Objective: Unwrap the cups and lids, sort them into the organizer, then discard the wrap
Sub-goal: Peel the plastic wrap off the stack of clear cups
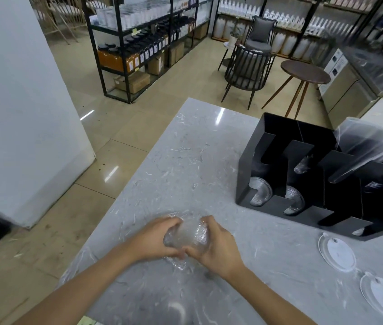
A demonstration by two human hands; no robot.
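Your left hand [156, 238] and right hand [218, 247] are both gripping a wrapped lid stack [187, 238] above the bench [209, 160]; the black organizer [267, 206] is holding clear lids [259, 191] in its front slots.

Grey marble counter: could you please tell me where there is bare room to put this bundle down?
The grey marble counter is bare from its far corner to the black slotted organizer, and between both hands and the organizer. The right edge is crowded with flat clear lids.

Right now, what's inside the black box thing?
The black organizer holds clear lids standing on edge in its front slots, and a stack of clear cups leans in at the right. Its deeper parts are too dark to see.
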